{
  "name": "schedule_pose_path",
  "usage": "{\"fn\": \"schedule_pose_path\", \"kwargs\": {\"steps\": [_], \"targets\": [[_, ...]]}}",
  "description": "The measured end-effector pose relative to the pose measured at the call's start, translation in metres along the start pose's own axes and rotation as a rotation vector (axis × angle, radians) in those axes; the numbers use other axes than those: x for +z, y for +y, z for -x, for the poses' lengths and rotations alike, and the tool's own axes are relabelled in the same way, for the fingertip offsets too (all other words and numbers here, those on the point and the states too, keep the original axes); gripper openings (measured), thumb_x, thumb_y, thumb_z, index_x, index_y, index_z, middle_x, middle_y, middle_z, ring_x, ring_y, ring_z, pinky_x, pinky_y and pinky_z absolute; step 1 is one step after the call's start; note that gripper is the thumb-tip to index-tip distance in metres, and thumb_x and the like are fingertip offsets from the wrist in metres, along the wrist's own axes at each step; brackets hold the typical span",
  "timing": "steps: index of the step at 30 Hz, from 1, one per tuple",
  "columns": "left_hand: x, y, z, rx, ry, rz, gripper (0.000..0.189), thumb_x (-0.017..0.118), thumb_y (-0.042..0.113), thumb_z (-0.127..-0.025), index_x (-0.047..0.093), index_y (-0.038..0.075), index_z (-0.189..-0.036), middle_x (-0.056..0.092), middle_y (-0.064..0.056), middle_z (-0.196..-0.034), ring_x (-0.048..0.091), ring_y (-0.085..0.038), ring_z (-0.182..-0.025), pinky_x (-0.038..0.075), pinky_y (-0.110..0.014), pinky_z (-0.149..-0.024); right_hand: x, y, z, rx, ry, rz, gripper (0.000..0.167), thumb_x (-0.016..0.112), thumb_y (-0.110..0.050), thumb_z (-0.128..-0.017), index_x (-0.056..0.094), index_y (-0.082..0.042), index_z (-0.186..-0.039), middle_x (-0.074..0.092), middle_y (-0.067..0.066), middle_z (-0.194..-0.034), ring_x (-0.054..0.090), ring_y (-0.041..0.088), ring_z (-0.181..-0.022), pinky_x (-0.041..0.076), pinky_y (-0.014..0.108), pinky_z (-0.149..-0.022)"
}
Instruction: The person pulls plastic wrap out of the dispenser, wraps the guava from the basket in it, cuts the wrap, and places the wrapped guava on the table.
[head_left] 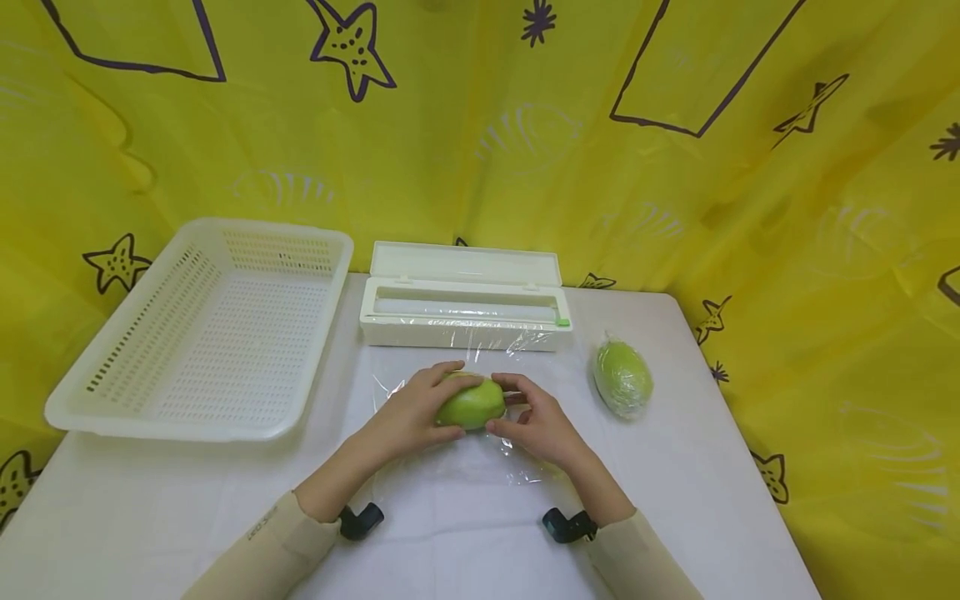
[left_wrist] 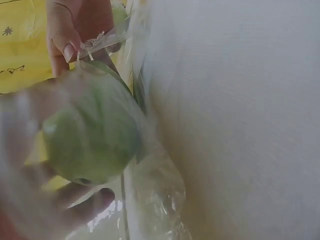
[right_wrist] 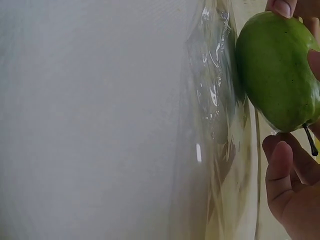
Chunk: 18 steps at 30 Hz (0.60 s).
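Observation:
A green pear [head_left: 471, 405] lies on its side above a sheet of clear cling film [left_wrist: 160, 195] on the table. My left hand [head_left: 422, 410] holds the pear from the left, thumb at the near side and fingers over the top. The dark stem [right_wrist: 310, 140] points toward my right hand [head_left: 542, 421]. Its fingers are loosely bent around the stem end, with fingertips at or very near the skin. Whether they also touch film is unclear. Blurred film covers part of the left wrist view.
Behind the hands stands an open white cling film box [head_left: 465, 336] with a roll inside and film drawn out. A film-wrapped green fruit [head_left: 624, 379] lies to the right. A white plastic basket [head_left: 225, 429] stands at left. Yellow patterned curtain [head_left: 450, 125] hangs behind the table.

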<state>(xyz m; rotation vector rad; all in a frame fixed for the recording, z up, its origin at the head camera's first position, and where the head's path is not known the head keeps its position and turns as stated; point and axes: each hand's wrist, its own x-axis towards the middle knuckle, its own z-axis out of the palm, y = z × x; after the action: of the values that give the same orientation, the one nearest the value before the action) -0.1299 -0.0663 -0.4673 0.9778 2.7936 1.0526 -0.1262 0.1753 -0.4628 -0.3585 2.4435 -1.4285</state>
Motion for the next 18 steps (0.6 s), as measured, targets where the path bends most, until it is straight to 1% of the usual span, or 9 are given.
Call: {"fn": "schedule_pose_path", "kwargs": {"steps": [3,5,7,10,14,18], "targets": [[0.0,-0.002,0.002,-0.008,0.009,-0.008,0.072,0.087,0.027,-0.077,0.053,0.027,-0.141,0.042,-0.015,-0.152,0.046,-0.039,-0.134,0.048,-0.056,-0.1,-0.002,0.005,0.0,-0.014,0.008,0.01,0.069,0.081,-0.011,-0.083,0.049,-0.008,-0.144,0.056,0.012,-0.139,0.059,0.032,-0.118,0.053,0.03,-0.076],[-0.002,-0.004,0.005,-0.019,0.013,-0.012,0.073,0.087,0.027,-0.078,0.053,0.029,-0.142,0.041,-0.015,-0.153,0.045,-0.039,-0.135,0.049,-0.057,-0.099,-0.003,0.007,0.0,-0.012,0.016,0.017,0.069,0.082,-0.015,-0.083,0.05,-0.012,-0.144,0.057,0.01,-0.139,0.059,0.029,-0.119,0.052,0.029,-0.077],[-0.004,-0.005,0.008,-0.035,0.015,-0.012,0.073,0.086,0.028,-0.078,0.052,0.03,-0.143,0.041,-0.013,-0.154,0.044,-0.038,-0.136,0.049,-0.057,-0.098,-0.006,0.008,0.002,-0.007,0.028,0.021,0.069,0.082,-0.019,-0.082,0.05,-0.014,-0.144,0.057,0.008,-0.139,0.059,0.027,-0.119,0.052,0.03,-0.079],[-0.011,-0.005,0.016,-0.059,0.026,-0.026,0.073,0.085,0.029,-0.079,0.051,0.032,-0.144,0.039,-0.01,-0.156,0.042,-0.036,-0.138,0.05,-0.057,-0.097,-0.012,0.005,0.007,-0.017,0.063,0.04,0.072,0.083,-0.02,-0.081,0.049,-0.015,-0.144,0.055,0.008,-0.142,0.059,0.027,-0.121,0.053,0.035,-0.082],[-0.022,-0.001,0.032,-0.058,0.08,-0.062,0.073,0.085,0.028,-0.08,0.051,0.032,-0.144,0.039,-0.009,-0.156,0.04,-0.035,-0.139,0.052,-0.054,-0.095,-0.018,0.001,0.018,-0.055,0.128,0.143,0.075,0.083,-0.022,-0.081,0.046,-0.024,-0.147,0.049,0.001,-0.147,0.057,0.027,-0.123,0.053,0.04,-0.083],[-0.03,0.008,0.054,-0.049,0.121,-0.109,0.07,0.083,0.028,-0.08,0.051,0.031,-0.143,0.042,-0.005,-0.154,0.044,-0.032,-0.137,0.052,-0.05,-0.095,-0.02,0.001,0.037,-0.15,0.2,0.317,0.08,0.083,-0.024,-0.08,0.042,-0.03,-0.149,0.047,-0.002,-0.146,0.054,0.025,-0.123,0.054,0.041,-0.082]]}}
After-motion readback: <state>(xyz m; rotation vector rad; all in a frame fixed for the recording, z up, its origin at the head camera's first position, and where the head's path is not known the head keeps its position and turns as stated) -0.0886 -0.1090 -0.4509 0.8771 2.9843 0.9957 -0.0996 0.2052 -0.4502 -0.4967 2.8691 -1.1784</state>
